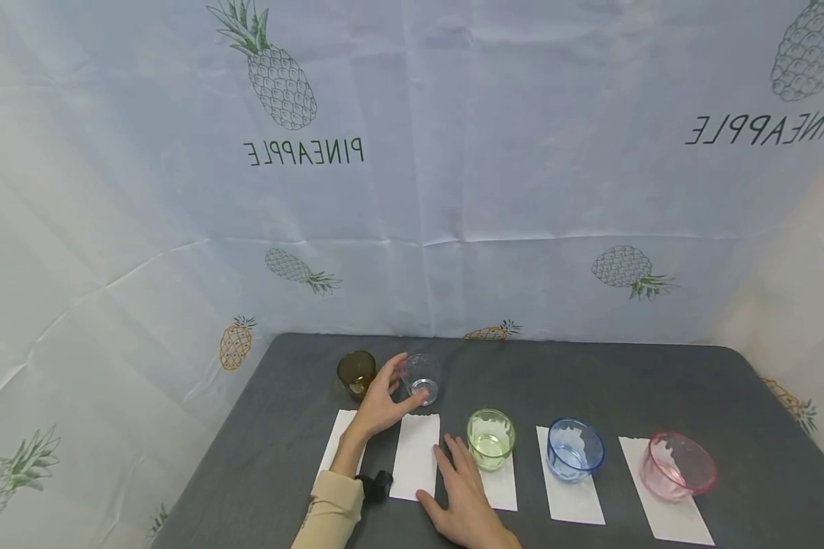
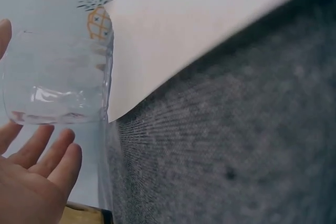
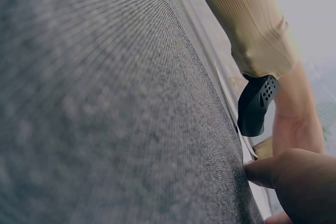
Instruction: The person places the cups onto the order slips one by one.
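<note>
In the head view my left hand [image 1: 382, 404] reaches around a clear glass cup [image 1: 422, 379], with its fingers at the left side and its thumb in front. The left wrist view shows this cup [image 2: 55, 80] between the thumb and spread, nearly straight fingers [image 2: 60, 156]; firm contact cannot be made out. A brown glass cup [image 1: 356, 373] stands just left of that hand. My right hand [image 1: 468, 499] lies low with its fingers extended, between a white paper strip [image 1: 415, 457] and a green glass cup [image 1: 490, 439]. It holds nothing visible.
A blue glass cup [image 1: 574, 450] and a pink glass cup [image 1: 678, 466] stand at the right on white paper strips. Another strip [image 1: 336, 442] lies partly under the left forearm. The dark grey table [image 1: 261, 465] meets a pineapple-print curtain [image 1: 419, 191] behind.
</note>
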Motion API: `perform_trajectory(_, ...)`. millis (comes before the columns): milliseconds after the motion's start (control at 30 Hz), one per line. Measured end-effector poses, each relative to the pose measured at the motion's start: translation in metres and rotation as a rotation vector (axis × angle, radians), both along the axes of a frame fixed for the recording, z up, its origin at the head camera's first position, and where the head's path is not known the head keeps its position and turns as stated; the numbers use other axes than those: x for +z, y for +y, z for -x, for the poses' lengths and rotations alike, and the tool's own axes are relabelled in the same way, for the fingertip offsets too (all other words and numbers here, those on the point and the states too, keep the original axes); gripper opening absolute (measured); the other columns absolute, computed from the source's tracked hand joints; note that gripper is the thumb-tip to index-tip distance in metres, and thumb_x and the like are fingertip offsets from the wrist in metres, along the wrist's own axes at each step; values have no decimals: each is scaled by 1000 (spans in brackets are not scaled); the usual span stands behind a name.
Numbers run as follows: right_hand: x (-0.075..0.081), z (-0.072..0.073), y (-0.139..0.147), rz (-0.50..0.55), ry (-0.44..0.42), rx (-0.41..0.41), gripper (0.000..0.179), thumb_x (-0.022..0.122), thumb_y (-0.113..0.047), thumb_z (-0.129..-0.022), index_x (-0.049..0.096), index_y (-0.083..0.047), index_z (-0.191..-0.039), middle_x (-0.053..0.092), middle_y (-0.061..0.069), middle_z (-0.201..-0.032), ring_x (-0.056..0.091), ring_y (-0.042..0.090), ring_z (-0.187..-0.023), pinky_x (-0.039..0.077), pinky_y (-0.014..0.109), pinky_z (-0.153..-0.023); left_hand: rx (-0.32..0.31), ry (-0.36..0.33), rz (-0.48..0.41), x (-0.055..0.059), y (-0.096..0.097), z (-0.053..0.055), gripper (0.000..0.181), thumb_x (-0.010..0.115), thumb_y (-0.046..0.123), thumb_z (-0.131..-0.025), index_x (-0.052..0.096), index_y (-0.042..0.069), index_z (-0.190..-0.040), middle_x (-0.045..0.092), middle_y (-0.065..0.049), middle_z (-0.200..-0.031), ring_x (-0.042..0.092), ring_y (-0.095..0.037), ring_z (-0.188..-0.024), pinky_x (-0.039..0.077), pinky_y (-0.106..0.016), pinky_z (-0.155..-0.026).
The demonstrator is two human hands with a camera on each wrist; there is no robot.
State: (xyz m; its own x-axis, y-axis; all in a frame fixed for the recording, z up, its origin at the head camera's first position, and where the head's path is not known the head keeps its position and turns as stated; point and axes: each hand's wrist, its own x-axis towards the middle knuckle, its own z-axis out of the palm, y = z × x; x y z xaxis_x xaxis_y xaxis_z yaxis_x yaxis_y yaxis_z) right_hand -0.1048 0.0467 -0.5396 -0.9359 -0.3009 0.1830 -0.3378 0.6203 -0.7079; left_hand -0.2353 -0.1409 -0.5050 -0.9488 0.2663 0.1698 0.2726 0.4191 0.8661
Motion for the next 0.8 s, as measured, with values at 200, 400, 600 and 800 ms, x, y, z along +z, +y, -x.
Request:
perform_trajectory(200,-1,0,0,-7,13,-8,72,78,-35,-88,54,10,-139,39,34,-153,32,60,-144,31,78,-109,2,9,-17,2,3,0,78,77,23,-92,37,7,-157,44,-19,-157,48,-43,-142,42,-56,-117)
perform_trajectory(400,-1,-1,-1,-12,22,-14,72,78,-36,-87,56,10,-138,41,34,-152,33,60,-143,32,78,-109,-5,3,-69,4,5,1,78,79,16,-90,39,5,-156,47,-21,-154,50,-43,-139,44,-61,-113)
perform_trajectory(600,-1,0,-1,-9,7,-7,72,77,-36,-88,55,9,-139,40,34,-153,32,60,-144,31,78,-109,-13,3,-45,6,7,4,79,80,17,-89,38,2,-155,50,-25,-149,54,-46,-134,50,-58,-108)
perform_trajectory(800,0,-1,0,-3,5,-8,72,77,-36,-88,55,10,-139,40,35,-152,32,60,-144,31,78,-109,-7,-4,-16,7,7,6,79,81,26,-90,41,2,-153,51,-25,-147,56,-45,-132,52,-54,-107)
